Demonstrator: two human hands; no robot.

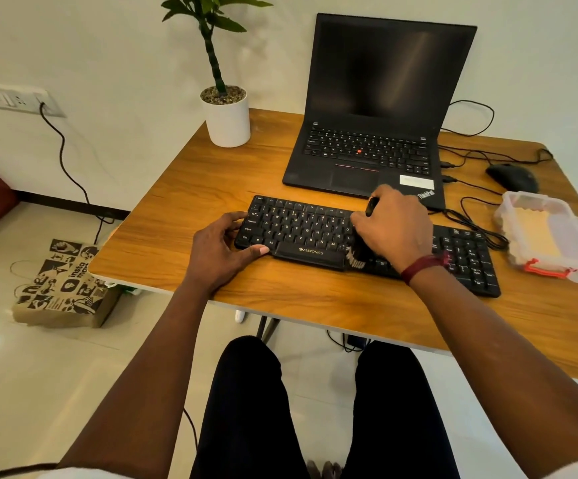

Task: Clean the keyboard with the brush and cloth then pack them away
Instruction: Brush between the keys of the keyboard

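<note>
Left hand grips the black keyboard; right hand clasps the brush, bristles on keys.

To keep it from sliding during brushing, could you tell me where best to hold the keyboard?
Probably its left end, from the left: thumb on the front edge, fingers over the side, as the left hand does. The keyboard is long and flat, and the right hand works the brush at its middle, leaving that end clear.
</note>
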